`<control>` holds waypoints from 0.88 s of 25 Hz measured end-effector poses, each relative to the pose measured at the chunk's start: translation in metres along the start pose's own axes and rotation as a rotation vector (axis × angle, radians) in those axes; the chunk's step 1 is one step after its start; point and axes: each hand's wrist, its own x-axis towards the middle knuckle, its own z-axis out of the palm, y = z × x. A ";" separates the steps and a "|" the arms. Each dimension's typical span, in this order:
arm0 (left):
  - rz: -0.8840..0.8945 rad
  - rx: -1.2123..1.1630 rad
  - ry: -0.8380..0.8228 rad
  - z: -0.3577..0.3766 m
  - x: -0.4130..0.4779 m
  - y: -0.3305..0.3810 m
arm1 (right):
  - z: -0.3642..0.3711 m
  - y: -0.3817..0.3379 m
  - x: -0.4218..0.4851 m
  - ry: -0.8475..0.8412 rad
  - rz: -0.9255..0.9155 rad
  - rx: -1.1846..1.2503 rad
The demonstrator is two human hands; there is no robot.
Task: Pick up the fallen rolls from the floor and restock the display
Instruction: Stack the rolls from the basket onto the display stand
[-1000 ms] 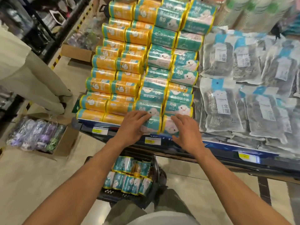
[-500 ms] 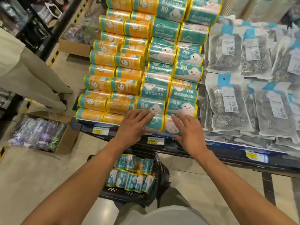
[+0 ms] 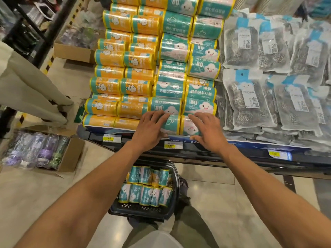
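While left hand (image 3: 149, 130), right hand (image 3: 208, 132) lie flat on teal rolls (image 3: 172, 124), basket (image 3: 143, 211) below, scourer packs (image 3: 250, 101) beside.

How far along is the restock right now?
Done: teal rolls stacked many rows deep on the display. In hand: left hand and right hand rest on the two front rolls at its edge. Left: spare rolls wait in the basket on the floor.
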 end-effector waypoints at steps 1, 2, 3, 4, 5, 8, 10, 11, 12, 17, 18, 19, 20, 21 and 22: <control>0.003 -0.014 0.000 -0.001 -0.001 0.001 | -0.001 0.000 -0.001 0.012 0.010 0.050; 0.009 -0.028 0.010 -0.003 -0.001 0.002 | -0.003 0.001 -0.003 0.029 0.020 0.123; 0.012 -0.033 0.029 -0.006 0.000 0.003 | -0.005 0.004 -0.004 0.053 0.033 0.197; 0.012 -0.030 0.046 -0.009 0.002 0.003 | -0.007 0.007 -0.005 0.072 0.042 0.250; 0.004 -0.023 0.047 -0.011 0.005 0.004 | -0.008 0.010 -0.005 0.083 0.043 0.269; -0.028 -0.007 0.006 -0.008 0.009 0.006 | 0.000 0.012 -0.013 0.126 -0.008 0.245; -0.037 -0.046 0.013 -0.004 0.010 0.002 | 0.003 0.014 -0.013 0.125 -0.042 0.249; -0.027 -0.069 0.024 -0.001 0.011 -0.003 | 0.003 0.016 -0.011 0.126 -0.044 0.255; -0.011 -0.084 0.030 0.002 0.012 -0.007 | 0.003 0.019 -0.009 0.118 -0.043 0.264; -0.037 -0.142 0.081 0.016 0.009 -0.005 | 0.012 0.013 -0.017 0.139 0.005 0.301; -0.057 -0.165 0.082 0.017 0.010 -0.003 | 0.014 0.013 -0.018 0.144 0.019 0.323; -0.084 -0.190 0.088 0.017 0.011 0.000 | 0.013 0.013 -0.016 0.138 0.025 0.349; -0.115 -0.206 0.091 0.016 0.013 0.003 | 0.010 0.014 -0.013 0.122 0.034 0.364; -0.143 -0.215 0.091 0.015 0.015 0.006 | 0.008 0.015 -0.009 0.110 0.044 0.365; -0.163 -0.221 0.089 0.014 0.016 0.008 | 0.008 0.014 -0.007 0.106 0.053 0.358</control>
